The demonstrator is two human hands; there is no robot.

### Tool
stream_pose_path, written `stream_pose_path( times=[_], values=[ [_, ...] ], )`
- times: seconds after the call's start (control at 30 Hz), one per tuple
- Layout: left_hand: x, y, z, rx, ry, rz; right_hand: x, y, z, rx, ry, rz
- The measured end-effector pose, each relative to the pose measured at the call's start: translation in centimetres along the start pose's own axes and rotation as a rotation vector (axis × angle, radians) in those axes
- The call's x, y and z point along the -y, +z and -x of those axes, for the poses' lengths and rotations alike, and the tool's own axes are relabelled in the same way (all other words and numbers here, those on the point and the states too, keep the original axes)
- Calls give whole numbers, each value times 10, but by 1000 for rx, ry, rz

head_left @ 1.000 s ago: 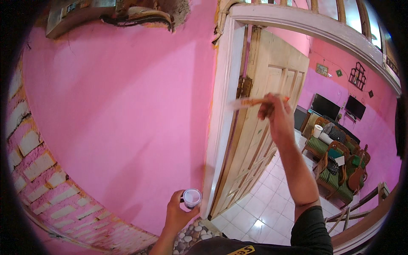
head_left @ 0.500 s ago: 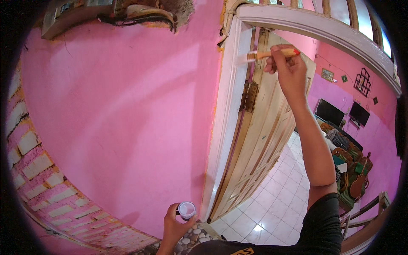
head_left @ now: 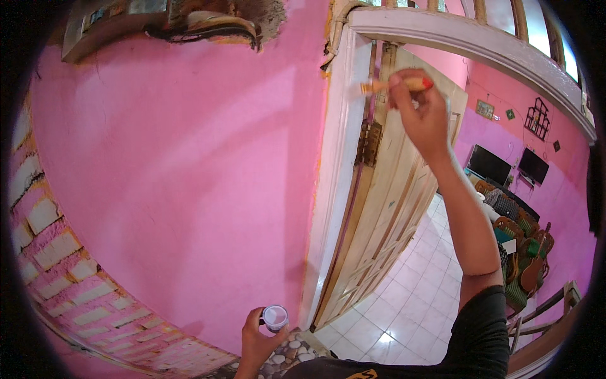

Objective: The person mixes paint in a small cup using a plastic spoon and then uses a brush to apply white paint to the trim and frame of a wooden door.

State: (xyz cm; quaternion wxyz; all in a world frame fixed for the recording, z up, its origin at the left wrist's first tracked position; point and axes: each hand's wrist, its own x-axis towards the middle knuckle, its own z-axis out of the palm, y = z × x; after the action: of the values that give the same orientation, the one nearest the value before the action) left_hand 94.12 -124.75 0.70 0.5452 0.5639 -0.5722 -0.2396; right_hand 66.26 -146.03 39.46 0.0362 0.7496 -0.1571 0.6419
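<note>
My right hand (head_left: 418, 104) is raised at the upper part of the doorway, closed around the wooden handle of a paintbrush (head_left: 377, 86) with a red end. The bristles point left and meet the white door frame (head_left: 344, 139); a blur hides their exact edge. Low down, my left hand (head_left: 260, 336) grips a small cup of white paint (head_left: 276, 316), its mouth facing up. Behind the brush hand, the pale wooden door (head_left: 394, 196) stands ajar, with a rusty hinge (head_left: 369, 144) on its edge.
A pink wall (head_left: 189, 189) fills the left side, with rough brickwork (head_left: 60, 249) at its far left. Through the doorway are a tiled floor (head_left: 404, 297), two dark screens (head_left: 489, 165) and several wooden chairs (head_left: 527, 271). A wooden chair frame (head_left: 555, 303) stands at the lower right.
My right hand and the brush have shifted a little left along the door frame, the hand slightly lower. My left hand with the cup has hardly moved.
</note>
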Motion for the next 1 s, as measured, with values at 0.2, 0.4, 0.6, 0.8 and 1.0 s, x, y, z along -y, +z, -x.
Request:
stream_pose_path(
  times=[0.2, 0.4, 0.6, 0.8, 1.0],
  values=[
    [0, -1, 5, -1, -14, 3, 10, -7, -3, 3, -16, -17],
    [8, 2, 9, 16, -19, 9, 7, -7, 2, 160, 7, 162],
    [12, 4, 12, -1, 4, 14, 18, 0, -35, -97, -75, 57],
    [8, 5, 12, -1, 18, -36, 1, 1, -12, -11, -107, 104],
    [7, 3, 11, 25, -11, -33, 6, 7, -50, -140, -248, 148]
  ],
)
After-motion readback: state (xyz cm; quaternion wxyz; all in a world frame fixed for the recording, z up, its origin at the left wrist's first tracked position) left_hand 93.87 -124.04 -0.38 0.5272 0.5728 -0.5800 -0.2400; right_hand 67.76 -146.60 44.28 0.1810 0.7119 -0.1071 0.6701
